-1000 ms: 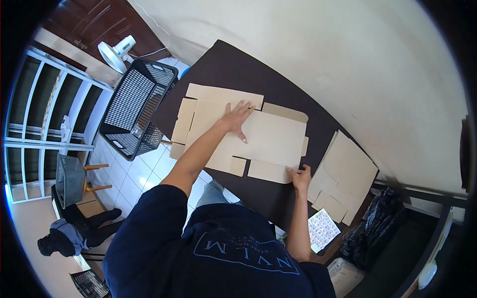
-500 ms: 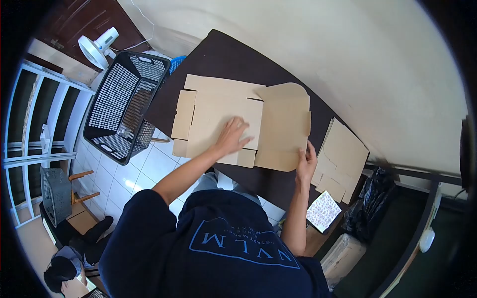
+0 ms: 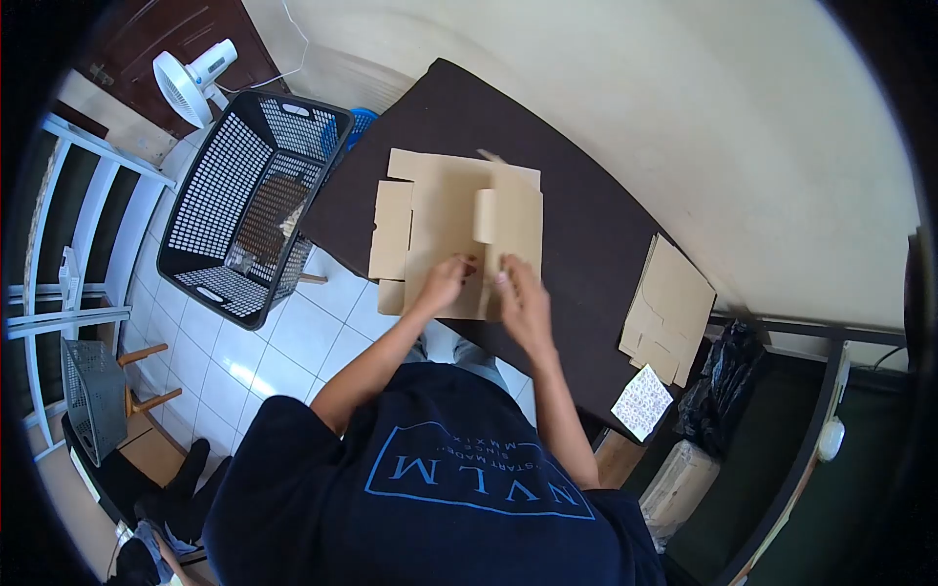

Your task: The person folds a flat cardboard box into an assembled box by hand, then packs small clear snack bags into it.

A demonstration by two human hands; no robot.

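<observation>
An unfolded brown cardboard box point(image 3: 445, 210) lies on the dark table in front of me. Its large right-hand panel is folded up and over to the left, with a small tab on its edge. My left hand point(image 3: 447, 283) is over the box near that panel's lower edge, its fingers curled together at the cardboard. Against the panel's outer side, my right hand point(image 3: 525, 301) grips its lower part with bent fingers. Slight blur hides the exact fingertip contact. Side flaps point(image 3: 391, 230) at the left lie flat.
Flat cardboard pieces point(image 3: 669, 303) and a patterned white sheet point(image 3: 642, 402) lie at the right end of the dark table point(image 3: 586, 254). A black plastic basket point(image 3: 220, 186) and a white fan point(image 3: 186, 88) stand to the left. Another person point(image 3: 171, 508) sits at lower left.
The right panel has swung up and left over the box. My right hand moved left with it, and my left hand drew closer to the fold's lower edge.
</observation>
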